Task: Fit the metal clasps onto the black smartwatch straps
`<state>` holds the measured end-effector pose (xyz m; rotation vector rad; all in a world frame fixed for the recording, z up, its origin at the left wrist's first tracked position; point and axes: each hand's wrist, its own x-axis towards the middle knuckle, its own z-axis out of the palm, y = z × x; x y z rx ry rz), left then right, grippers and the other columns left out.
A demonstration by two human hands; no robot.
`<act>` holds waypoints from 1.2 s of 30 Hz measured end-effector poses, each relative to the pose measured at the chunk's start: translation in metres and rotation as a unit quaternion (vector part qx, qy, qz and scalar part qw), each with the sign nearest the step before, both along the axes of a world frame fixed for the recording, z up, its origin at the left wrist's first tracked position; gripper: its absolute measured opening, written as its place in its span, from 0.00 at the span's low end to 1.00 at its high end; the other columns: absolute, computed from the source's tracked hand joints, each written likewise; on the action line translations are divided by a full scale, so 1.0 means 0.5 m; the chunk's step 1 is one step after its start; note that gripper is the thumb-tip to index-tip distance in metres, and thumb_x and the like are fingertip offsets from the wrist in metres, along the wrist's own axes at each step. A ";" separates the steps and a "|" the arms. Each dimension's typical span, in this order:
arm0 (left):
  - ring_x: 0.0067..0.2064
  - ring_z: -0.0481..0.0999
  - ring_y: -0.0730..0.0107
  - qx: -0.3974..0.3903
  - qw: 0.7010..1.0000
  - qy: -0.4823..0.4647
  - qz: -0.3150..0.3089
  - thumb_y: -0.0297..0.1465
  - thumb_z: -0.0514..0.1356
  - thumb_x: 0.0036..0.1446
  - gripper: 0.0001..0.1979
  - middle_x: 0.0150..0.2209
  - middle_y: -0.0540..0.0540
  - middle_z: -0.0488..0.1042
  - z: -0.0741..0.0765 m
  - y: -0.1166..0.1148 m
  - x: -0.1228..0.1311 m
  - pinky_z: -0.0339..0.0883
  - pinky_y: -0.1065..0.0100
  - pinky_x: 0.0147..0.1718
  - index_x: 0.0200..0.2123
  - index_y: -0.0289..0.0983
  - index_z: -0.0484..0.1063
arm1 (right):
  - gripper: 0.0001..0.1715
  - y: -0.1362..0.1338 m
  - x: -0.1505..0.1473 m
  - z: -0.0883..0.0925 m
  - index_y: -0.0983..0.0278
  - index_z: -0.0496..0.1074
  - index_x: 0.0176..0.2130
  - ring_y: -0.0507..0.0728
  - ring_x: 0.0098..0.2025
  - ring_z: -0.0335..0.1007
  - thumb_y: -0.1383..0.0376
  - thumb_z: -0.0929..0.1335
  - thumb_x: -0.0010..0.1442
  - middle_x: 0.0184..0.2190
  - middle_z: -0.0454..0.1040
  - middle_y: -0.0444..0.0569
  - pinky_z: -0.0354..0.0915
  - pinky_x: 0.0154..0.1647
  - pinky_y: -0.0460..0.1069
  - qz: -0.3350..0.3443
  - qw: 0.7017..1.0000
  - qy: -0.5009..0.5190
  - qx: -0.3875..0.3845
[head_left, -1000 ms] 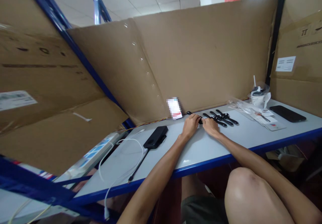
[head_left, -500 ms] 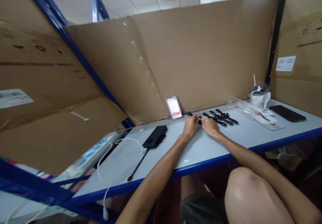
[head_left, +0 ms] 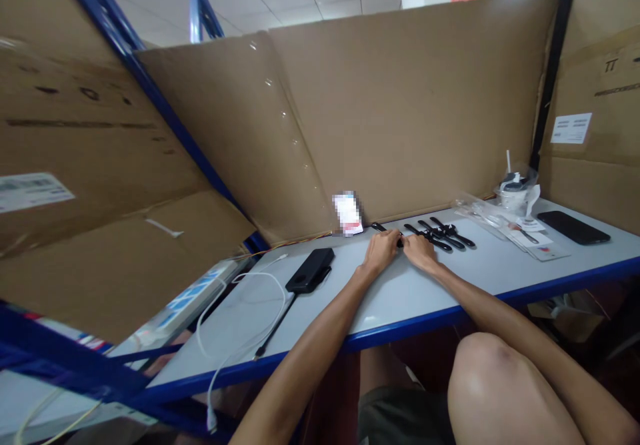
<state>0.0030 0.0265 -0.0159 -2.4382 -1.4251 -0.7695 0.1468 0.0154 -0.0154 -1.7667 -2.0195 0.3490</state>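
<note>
My left hand [head_left: 383, 249] and my right hand [head_left: 419, 250] are close together near the back of the table, their fingers curled and closed on a slim black-handled tool [head_left: 379, 227]. One end of it sticks out beyond my left fingers, and much of the rest is hidden. What kind of tool it is, I cannot tell. Just right of my right hand lie several similar black-handled tools [head_left: 449, 235], side by side and slanted, with small black parts across their middles.
A black power bank [head_left: 310, 270] and a white cable [head_left: 281, 285] lie left of my arms. Clear plastic packaging [head_left: 483, 215], a lidded cup [head_left: 513, 195] and a black phone [head_left: 574, 227] are to the right. A cardboard panel [head_left: 400, 111] rises behind the table, whose front edge [head_left: 410, 328] is blue.
The fingers of my left hand have shifted slightly right, closer to my right hand, and cover more of the tool. The view has moved slightly; the other things lie as before.
</note>
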 end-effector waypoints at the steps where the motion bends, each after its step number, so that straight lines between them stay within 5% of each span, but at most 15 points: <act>1: 0.37 0.76 0.65 0.000 1.000 -0.012 -0.002 0.29 0.49 0.66 0.12 0.35 0.43 0.77 -0.002 0.002 0.000 0.62 0.68 0.36 0.36 0.39 0.72 | 0.29 0.001 0.000 0.000 0.63 0.78 0.48 0.62 0.50 0.75 0.56 0.54 0.71 0.45 0.79 0.58 0.66 0.46 0.50 -0.001 1.000 0.003 -0.001; 16: 0.42 0.74 0.63 0.004 0.995 -0.083 -0.054 0.30 0.50 0.66 0.09 0.39 0.43 0.75 -0.013 0.013 0.000 0.66 0.64 0.43 0.39 0.38 0.69 | 0.29 -0.003 0.000 0.001 0.64 0.78 0.48 0.62 0.49 0.75 0.57 0.54 0.71 0.45 0.79 0.59 0.65 0.48 0.51 -0.003 1.000 -0.001 -0.001; 20: 0.39 0.73 0.64 0.005 0.991 -0.128 -0.035 0.27 0.53 0.63 0.09 0.35 0.45 0.74 -0.015 0.013 0.006 0.65 0.65 0.39 0.45 0.38 0.67 | 0.29 -0.003 0.000 0.001 0.63 0.77 0.48 0.62 0.49 0.75 0.56 0.53 0.71 0.45 0.79 0.58 0.65 0.47 0.51 -0.005 1.000 0.009 0.002; 32: 0.27 0.71 0.67 -0.039 0.979 -0.190 0.066 0.33 0.56 0.62 0.06 0.24 0.50 0.73 -0.014 0.004 0.018 0.56 0.69 0.29 0.39 0.39 0.71 | 0.30 0.001 -0.004 -0.006 0.63 0.78 0.47 0.63 0.50 0.75 0.55 0.53 0.71 0.45 0.79 0.59 0.65 0.47 0.51 -0.010 1.000 0.011 0.013; 36: 0.30 0.74 0.67 -0.026 0.987 -0.157 0.033 0.30 0.53 0.63 0.09 0.28 0.48 0.76 -0.014 0.002 0.016 0.59 0.69 0.32 0.37 0.40 0.74 | 0.30 0.002 -0.004 -0.005 0.63 0.78 0.48 0.63 0.51 0.75 0.56 0.53 0.71 0.45 0.79 0.59 0.65 0.48 0.52 -0.011 1.000 0.010 0.009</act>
